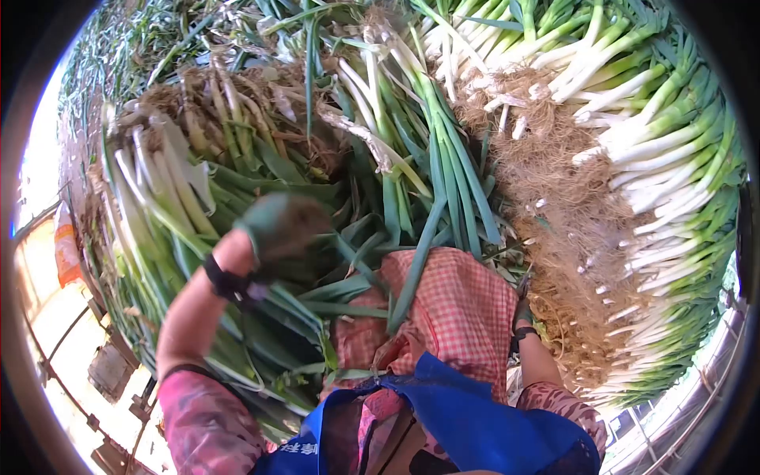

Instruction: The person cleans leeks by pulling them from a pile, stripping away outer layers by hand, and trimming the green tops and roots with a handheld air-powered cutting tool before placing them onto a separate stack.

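My left hand (281, 226), in a dark green glove, is smeared by motion over the pile of untrimmed green onions (178, 186) on the left; its fingers cannot be made out. Low beside the right edge of the red checked cloth (447, 297) is my right hand (523, 313), also gloved. A small dark tool (524, 281) sticks up from it, its shape unclear. Long green leaves (419, 269) lie across the cloth on my lap. Several onions with roots (380, 150) rest just beyond my knees.
Stacked onions with white stems (665, 182) curve along the right side, roots inward. Matted roots (562, 214) cover the ground between them and me. Loose leaves (182, 39) heap at the back left. Metal bars (71, 332) and an orange bag (66, 245) stand at the far left.
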`<state>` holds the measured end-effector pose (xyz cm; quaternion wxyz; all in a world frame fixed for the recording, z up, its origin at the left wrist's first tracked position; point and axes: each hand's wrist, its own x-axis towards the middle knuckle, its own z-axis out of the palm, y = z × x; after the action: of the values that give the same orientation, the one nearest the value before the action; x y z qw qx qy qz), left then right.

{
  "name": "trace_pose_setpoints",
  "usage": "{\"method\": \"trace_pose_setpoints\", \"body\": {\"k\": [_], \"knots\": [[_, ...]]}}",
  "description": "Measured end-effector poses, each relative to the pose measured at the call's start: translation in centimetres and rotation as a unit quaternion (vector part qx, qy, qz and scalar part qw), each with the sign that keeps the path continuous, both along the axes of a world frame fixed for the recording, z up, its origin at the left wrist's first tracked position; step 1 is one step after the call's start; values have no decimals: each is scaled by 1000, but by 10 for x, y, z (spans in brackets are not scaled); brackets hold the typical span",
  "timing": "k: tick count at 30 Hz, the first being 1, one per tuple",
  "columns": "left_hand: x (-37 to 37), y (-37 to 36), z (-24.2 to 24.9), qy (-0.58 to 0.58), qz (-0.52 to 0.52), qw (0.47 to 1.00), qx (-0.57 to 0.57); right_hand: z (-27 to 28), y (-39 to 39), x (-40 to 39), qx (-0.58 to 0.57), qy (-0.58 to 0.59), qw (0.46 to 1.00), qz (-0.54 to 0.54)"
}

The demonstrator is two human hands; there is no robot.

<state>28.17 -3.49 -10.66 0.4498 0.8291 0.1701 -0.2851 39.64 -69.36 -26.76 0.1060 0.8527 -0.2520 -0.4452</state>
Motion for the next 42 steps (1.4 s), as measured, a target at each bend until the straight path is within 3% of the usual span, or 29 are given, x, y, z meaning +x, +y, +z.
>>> {"method": "trace_pose_setpoints", "body": {"k": [2,4,10,14,16,18,19,21,23,24,25,26,27,28,29,30,32,35,39,42], "knots": [[40,37,-24,2,-59,982,180,-30,7,-1,14,-12,1000,-15],[67,64,-67,25,-141,946,290,-60,11,-3,34,-27,999,-24],[95,113,-135,-42,-136,958,248,-158,4,-2,98,-84,991,-36],[81,122,-131,-22,-103,940,326,-206,-15,14,173,-137,975,-35],[71,117,-116,-18,-96,953,286,-220,-33,37,231,-179,956,-29],[61,117,-109,-46,-109,951,287,-212,-31,83,317,-234,919,0],[63,107,-97,-24,-89,960,264,-136,36,100,270,-254,929,-10],[63,85,-89,-65,-51,961,266,-98,61,139,425,-242,867,94],[68,60,-91,-89,1,964,252,-37,134,143,470,-214,854,60],[71,41,-97,-96,37,967,235,-16,165,143,497,-179,843,97],[74,24,-103,-113,25,975,191,-28,184,149,546,-204,787,201],[82,10,-128,-141,-28,964,224,-32,209,152,564,-210,764,233],[82,-17,-126,-141,10,976,168,-27,240,162,499,-162,795,304],[79,-47,-122,-159,28,972,172,-16,273,161,455,-123,834,285],[77,-72,-120,-132,48,985,102,-62,287,173,452,-181,811,324],[74,-92,-134,-162,31,980,115,-45,318,161,436,-182,835,282],[57,-131,-138,-163,63,983,59,-120,346,172,465,-151,849,200],[34,-152,-147,-142,75,987,-7,-122,384,145,317,-144,902,255],[16,-144,-165,-129,180,975,-13,-77,382,143,313,-134,890,303],[15,-141,-142,-122,245,962,-6,-106,385,167,330,-138,861,361]]}}
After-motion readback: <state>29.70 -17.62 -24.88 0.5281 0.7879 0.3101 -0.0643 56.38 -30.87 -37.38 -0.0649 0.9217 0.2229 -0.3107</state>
